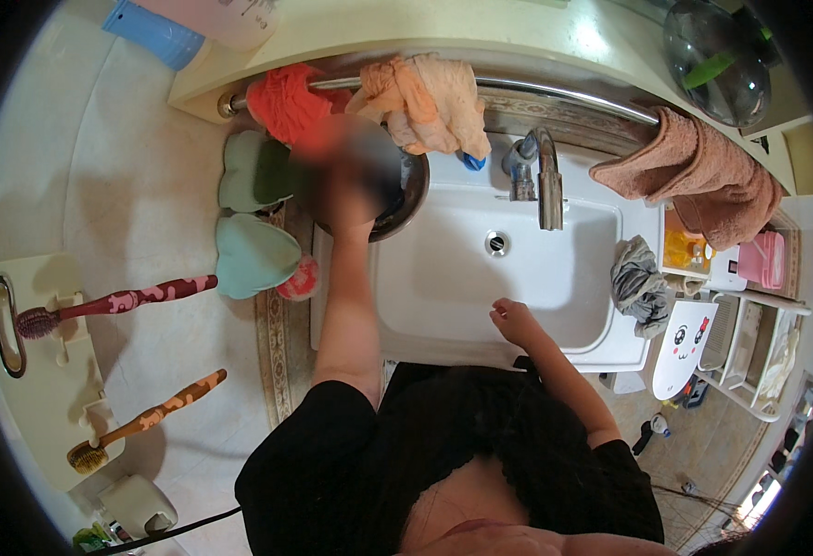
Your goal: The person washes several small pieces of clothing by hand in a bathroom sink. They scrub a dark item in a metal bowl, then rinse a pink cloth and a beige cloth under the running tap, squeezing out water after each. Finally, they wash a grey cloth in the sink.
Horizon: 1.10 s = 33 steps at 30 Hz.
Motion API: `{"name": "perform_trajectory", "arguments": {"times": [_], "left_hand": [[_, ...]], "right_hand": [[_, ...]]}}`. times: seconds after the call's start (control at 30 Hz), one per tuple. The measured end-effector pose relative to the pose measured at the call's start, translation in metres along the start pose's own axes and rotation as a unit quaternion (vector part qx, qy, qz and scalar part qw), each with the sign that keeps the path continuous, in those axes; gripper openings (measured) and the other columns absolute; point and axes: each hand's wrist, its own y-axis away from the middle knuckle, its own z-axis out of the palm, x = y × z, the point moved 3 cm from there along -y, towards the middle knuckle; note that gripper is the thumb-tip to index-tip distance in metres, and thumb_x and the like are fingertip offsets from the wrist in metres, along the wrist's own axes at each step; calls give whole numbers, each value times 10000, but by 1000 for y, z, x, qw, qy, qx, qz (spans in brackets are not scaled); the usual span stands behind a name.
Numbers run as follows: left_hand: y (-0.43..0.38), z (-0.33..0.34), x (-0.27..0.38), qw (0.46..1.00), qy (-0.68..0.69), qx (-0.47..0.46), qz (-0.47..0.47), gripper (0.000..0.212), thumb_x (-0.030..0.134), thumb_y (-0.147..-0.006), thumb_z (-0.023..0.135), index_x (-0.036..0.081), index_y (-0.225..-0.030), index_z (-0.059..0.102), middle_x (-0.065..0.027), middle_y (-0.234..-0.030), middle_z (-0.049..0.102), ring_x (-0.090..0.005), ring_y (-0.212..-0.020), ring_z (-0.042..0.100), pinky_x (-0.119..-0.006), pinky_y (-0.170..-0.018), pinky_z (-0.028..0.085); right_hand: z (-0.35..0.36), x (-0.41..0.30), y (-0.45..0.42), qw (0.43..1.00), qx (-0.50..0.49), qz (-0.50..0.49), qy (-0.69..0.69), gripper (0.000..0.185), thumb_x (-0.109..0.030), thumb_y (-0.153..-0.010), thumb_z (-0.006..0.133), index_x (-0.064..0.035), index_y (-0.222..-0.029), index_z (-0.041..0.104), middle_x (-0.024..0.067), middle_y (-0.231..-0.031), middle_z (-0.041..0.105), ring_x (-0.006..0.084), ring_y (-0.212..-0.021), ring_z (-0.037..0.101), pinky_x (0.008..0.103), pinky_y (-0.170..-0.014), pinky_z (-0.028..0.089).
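My left hand reaches to a dark brown round basin at the left back corner of the white sink. A round blur covers most of this hand and part of the basin, so its fingers and anything in them are hidden. Over the sink's front edge hovers my right hand, fingers loosely curled, with nothing visible in it. Behind the sink bowl stands a chrome faucet, and the drain lies in front of it.
Red cloth, peach cloth and a brown towel hang from a metal rail. A crumpled grey cloth lies on the sink's right rim. Two long brushes hang at left, near pale green holders.
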Motion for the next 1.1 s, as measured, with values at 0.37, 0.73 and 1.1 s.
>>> {"name": "perform_trajectory", "arguments": {"times": [0.37, 0.73, 1.1], "left_hand": [[-12, 52, -15, 928, -360, -87, -33, 568, 455, -776, 553, 110, -1215, 446, -144, -1267, 342, -318, -1178, 285, -503, -922, 301], [-3, 48, -23, 912, -340, -220, -67, 805, 649, -817, 376, 212, -1444, 124, -137, -1496, -93, -339, -1364, -140, -694, -982, 33], [7, 23, 45, 941, -17, -321, -104, 713, 423, -845, 547, 68, -1380, 237, -164, -1449, 221, -321, -1318, 256, -451, -1060, 207]], "right_hand": [[-31, 22, 38, 981, -128, 54, 134, 179, -173, -692, 588, -9, -725, 653, 182, -716, 628, 347, -683, 607, 399, -667, 493], [8, 131, 179, 980, -107, 105, -129, 203, -206, -716, 633, -8, -751, 660, 166, -756, 658, 289, -745, 646, 383, -695, 501], [19, 117, 191, 987, -115, 73, -81, 193, -190, -711, 638, 1, -738, 650, 184, -772, 651, 309, -766, 643, 383, -683, 503]]}}
